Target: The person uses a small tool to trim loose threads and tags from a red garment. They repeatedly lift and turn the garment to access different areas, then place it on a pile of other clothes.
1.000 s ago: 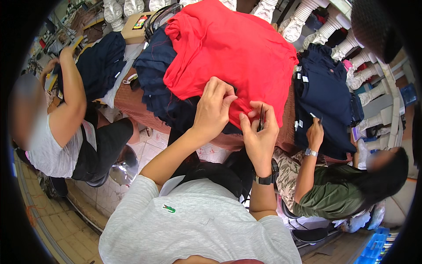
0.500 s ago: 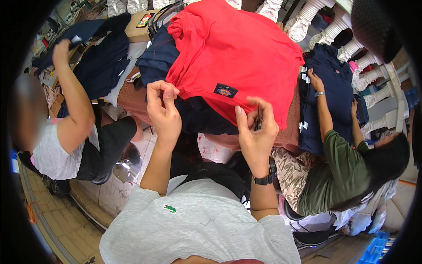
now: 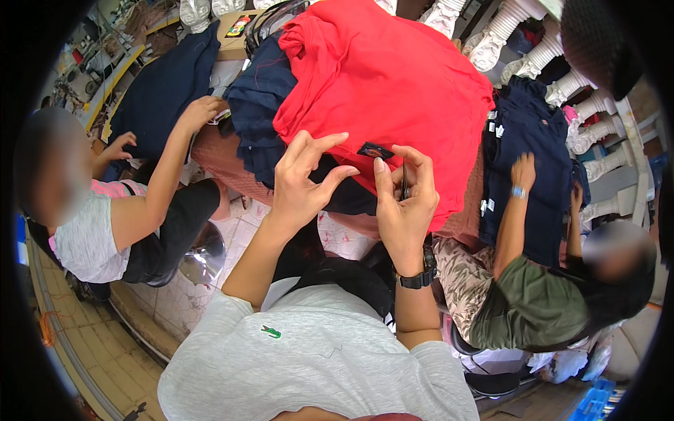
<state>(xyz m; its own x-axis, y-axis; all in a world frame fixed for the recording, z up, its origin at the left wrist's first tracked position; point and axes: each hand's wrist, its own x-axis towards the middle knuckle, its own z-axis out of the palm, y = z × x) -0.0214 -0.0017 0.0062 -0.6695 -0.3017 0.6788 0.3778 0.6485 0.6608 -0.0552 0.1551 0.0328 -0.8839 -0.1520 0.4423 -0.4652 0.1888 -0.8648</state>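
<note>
Nicks could mar the red garment [image 3: 393, 77] atop the navy pile [image 3: 263, 98], I judge from the head view, if the dark pointed tool [image 3: 404, 179] clasped in the right hand [image 3: 407, 207] slips beside the black patch [image 3: 374, 150], with the left hand [image 3: 298, 179] spread wide, apparently holding nothing.

A gap lies free between the hands [image 3: 298, 186] [image 3: 406, 207], red cloth [image 3: 386, 70] blocking just beyond

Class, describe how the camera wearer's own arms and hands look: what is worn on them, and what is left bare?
Short, light grey sleeves cover the upper arms; both forearms are bare. The left hand has no glove or watch. The right hand is also ungloved, with a black watch at its wrist.
</note>
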